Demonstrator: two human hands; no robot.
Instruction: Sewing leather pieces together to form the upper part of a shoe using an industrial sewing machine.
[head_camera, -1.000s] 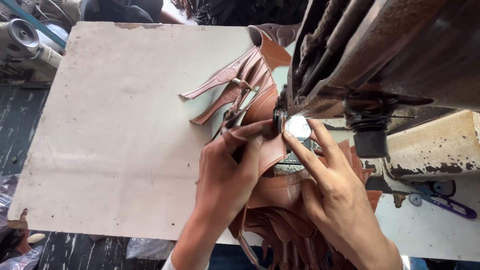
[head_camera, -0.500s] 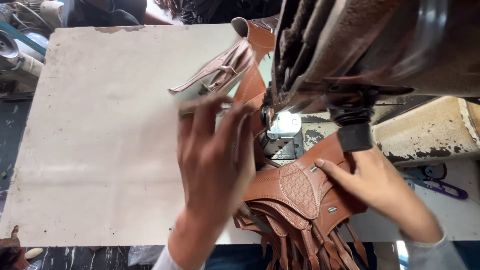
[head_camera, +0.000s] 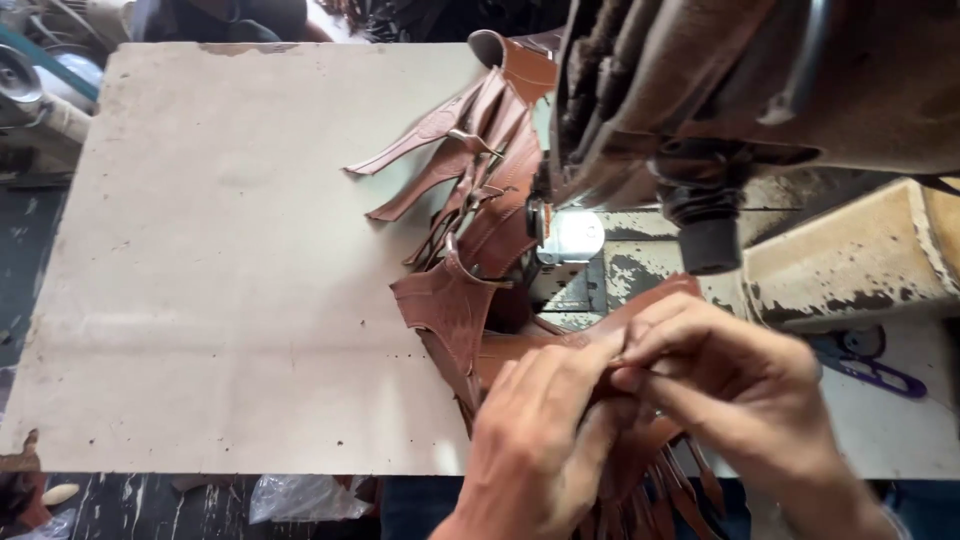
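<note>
The pale table (head_camera: 240, 260) carries a sewing machine (head_camera: 700, 110), with a chain of brown leather pieces (head_camera: 470, 240) now trailing behind its needle. Both hands have pulled back toward the near edge. The left hand (head_camera: 540, 440) and right hand (head_camera: 730, 400) pinch one brown leather piece (head_camera: 520, 350) between narrowed fingertips, suggesting the next piece is being readied.
</note>
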